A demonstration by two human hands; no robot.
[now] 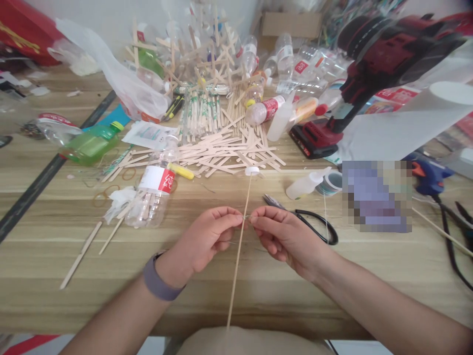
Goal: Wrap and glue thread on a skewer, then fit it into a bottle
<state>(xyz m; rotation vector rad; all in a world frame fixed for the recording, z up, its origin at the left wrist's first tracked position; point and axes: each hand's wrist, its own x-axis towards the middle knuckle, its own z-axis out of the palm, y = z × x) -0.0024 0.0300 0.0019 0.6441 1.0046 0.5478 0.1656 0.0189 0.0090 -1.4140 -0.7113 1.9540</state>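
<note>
Wood-grain tabletop [207,301] fills most of my feed; near edge runs just in front of the beige clothing [221,341]. Room to move: between the forearms and lower left, where grain shows; far side is crowded. Dark straight bar [33,195] cuts diagonally across the left. Red-and-black cordless power tool [384,54] stands upper right on its battery base. Back centre, loose pile of flat wooden sticks [221,153], pale, blunt-ended, crisscrossed. Left of my work, clear plastic bottle [157,180], red-and-white label, sticks showing through it.

My left grip [218,227]: thumb and finger pinched together. My right grip [275,227]: same, facing it, tips almost meeting. Black-handled pliers [273,200] lie partly behind the right forearm; white squeeze bottle [301,187] and tape roll [330,182] sit beyond, side by side.

Thin round stick [236,276], smooth and pale, passes between both grips right at the fingertips. Its near end reaches the clothing, can't tell if touching; far end meets a round white cap [252,171] beyond the fingers. Smallest: a fine strand [246,217] pinched by both grips where the stick crosses; wire or thread, I can't tell.
</note>
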